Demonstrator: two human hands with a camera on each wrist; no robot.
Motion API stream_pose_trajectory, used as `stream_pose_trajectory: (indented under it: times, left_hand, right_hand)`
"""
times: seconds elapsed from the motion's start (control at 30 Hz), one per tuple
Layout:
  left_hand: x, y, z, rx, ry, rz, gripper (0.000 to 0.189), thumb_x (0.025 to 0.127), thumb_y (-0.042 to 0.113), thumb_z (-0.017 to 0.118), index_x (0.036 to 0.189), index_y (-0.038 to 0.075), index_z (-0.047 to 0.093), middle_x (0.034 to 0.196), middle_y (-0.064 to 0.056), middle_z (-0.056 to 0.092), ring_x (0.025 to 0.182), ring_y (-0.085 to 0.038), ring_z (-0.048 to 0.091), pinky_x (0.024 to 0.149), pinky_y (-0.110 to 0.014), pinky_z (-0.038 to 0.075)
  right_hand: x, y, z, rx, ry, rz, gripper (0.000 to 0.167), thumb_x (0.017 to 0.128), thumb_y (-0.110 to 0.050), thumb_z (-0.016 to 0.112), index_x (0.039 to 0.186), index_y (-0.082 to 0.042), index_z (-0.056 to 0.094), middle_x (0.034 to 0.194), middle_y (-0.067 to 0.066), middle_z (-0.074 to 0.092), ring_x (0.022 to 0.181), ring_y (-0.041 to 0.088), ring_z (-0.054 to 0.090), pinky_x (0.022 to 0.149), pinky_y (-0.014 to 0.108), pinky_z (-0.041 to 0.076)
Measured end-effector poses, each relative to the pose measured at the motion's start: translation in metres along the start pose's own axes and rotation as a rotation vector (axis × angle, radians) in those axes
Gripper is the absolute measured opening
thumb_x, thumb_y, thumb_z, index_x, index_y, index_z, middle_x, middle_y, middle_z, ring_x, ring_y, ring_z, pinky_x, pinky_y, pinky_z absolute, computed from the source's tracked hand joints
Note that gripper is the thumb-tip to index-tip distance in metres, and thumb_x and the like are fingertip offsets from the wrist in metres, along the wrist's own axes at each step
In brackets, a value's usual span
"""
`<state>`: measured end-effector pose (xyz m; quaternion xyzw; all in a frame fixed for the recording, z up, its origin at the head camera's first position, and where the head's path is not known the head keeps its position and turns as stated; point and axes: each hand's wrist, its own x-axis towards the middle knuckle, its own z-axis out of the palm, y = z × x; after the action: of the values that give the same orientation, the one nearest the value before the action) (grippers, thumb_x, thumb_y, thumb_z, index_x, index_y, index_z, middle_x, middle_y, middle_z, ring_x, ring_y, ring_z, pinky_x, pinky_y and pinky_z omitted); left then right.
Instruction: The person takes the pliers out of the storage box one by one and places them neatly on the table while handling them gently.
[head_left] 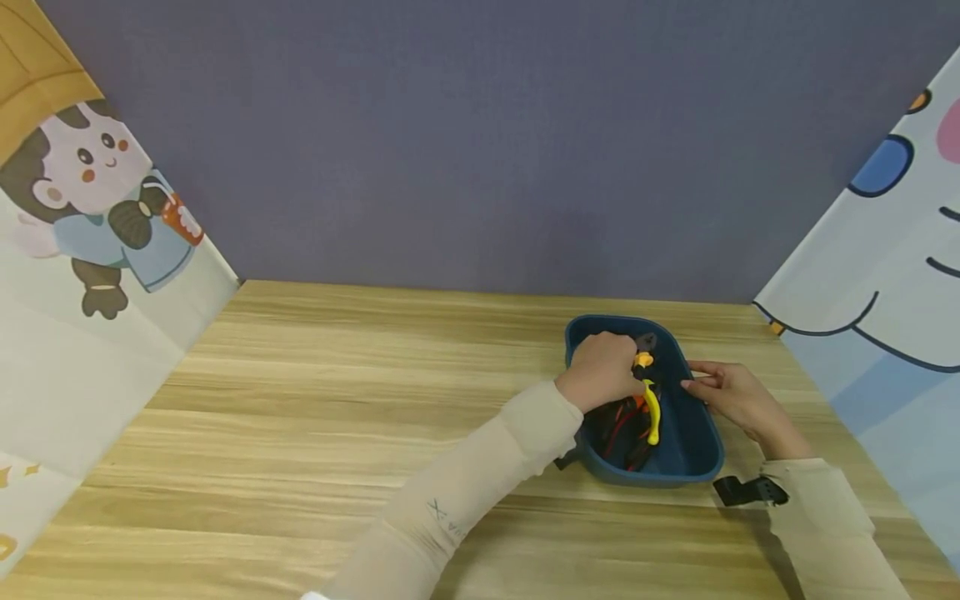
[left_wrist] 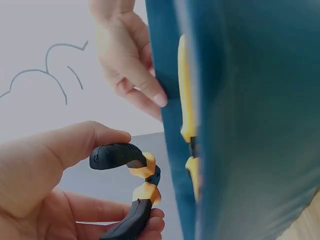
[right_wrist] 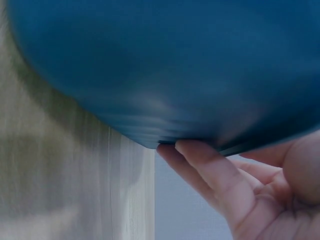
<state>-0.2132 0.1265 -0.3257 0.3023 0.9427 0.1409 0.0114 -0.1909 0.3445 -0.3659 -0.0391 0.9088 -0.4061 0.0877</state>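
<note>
The left hand (head_left: pixel 603 367) reached over the left wall of the blue bin (head_left: pixel 693 446), its thumb and fingers gripping the two spread handles of a pair of black-and-orange pliers (left_wrist: pixel 148 181), which sat just above the bin's left rim as the left wrist view showed it. Those pliers lay on the palm side of the hand, pointing away from the wrist; foreshortening left their exact tilt in the bin impossible to tell. Close beside that hand, toward the bin's right wall, a yellow-handled tool (head_left: pixel 653 414) had its long axis running roughly along the bin's length, the handle's free end toward the bin's near end; the left hand was the nearer of the two to it. Red-handled tools (head_left: pixel 618 425) lay in the bin's near left part, partly hidden by the arm. The right hand (head_left: pixel 738 402) pinched the bin's right wall, thumb over the rim and fingers against the outside. The wooden table (head_left: pixel 360 400) spread out beneath the bin, widest to its left, and a purple panel (head_left: pixel 450 150) stood beyond the bin's far end.
</note>
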Motion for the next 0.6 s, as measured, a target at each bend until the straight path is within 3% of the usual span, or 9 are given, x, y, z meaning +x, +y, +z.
stream_pose_trajectory:
  times: [0.23, 0.6]
  left_hand:
    - [-0.012, -0.01, -0.008, -0.052, 0.05, 0.014, 0.049, 0.082, 0.034, 0.072, 0.052, 0.016, 0.037, 0.046, 0.007, 0.026, 0.039, -0.005, 0.025, 0.041, -0.017, 0.021]
    - [-0.037, -0.024, -0.017, -0.084, 0.036, -0.018, 0.053, 0.081, 0.033, 0.073, 0.048, 0.015, 0.036, 0.046, 0.005, 0.022, 0.044, -0.007, 0.024, 0.042, -0.018, 0.02]
  right_hand:
    - [-0.001, -0.001, 0.0, -0.004, -0.007, 0.004, 0.056, 0.099, -0.018, 0.049, 0.138, 0.016, 0.029, 0.068, -0.002, 0.058, 0.048, 0.006, 0.038, 0.048, 0.028, 0.04]
    - [0.0, -0.001, 0.001, -0.019, 0.004, -0.019, 0.054, 0.099, -0.016, 0.048, 0.137, 0.018, 0.031, 0.065, -0.003, 0.055, 0.048, 0.005, 0.038, 0.046, 0.027, 0.039]
